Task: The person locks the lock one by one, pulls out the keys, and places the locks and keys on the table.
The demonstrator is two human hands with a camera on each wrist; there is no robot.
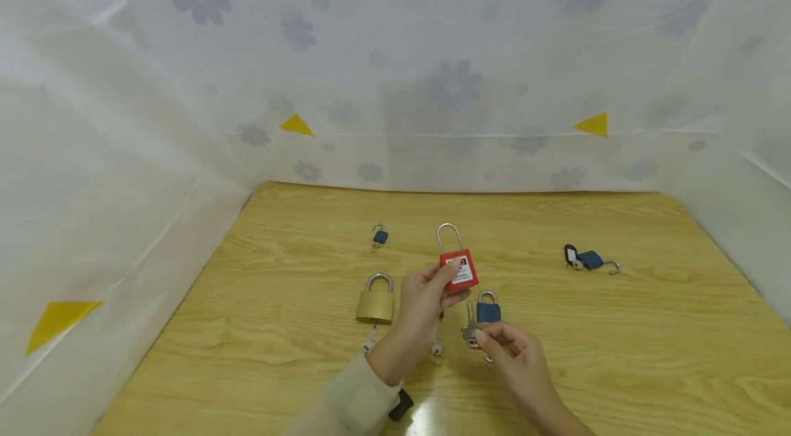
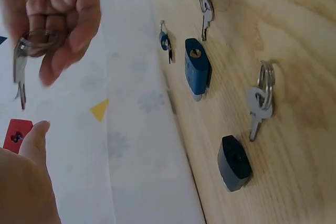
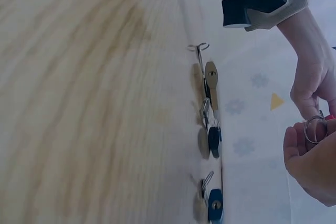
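Observation:
My left hand (image 1: pixel 420 305) holds a red padlock (image 1: pixel 469 272) by its body, thumb across the white label, with the long shackle pointing up. In the left wrist view the keyhole side of the red padlock (image 2: pixel 11 129) shows. Just to its right and lower, my right hand (image 1: pixel 522 360) pinches a ring with keys (image 1: pixel 471 319); the keys point up and stand apart from the red padlock. The ring (image 3: pixel 312 139) also shows at the right hand's fingers in the right wrist view.
Left of the hands stands a brass padlock (image 1: pixel 375 307) with keys (image 1: pixel 371 338). A blue padlock (image 1: pixel 488 312) stands behind the right hand, and a dark padlock (image 2: pixel 233 162) is nearby. Farther back lie a small blue padlock (image 1: pixel 380 237) and another blue padlock (image 1: pixel 591 259), both with shackles open.

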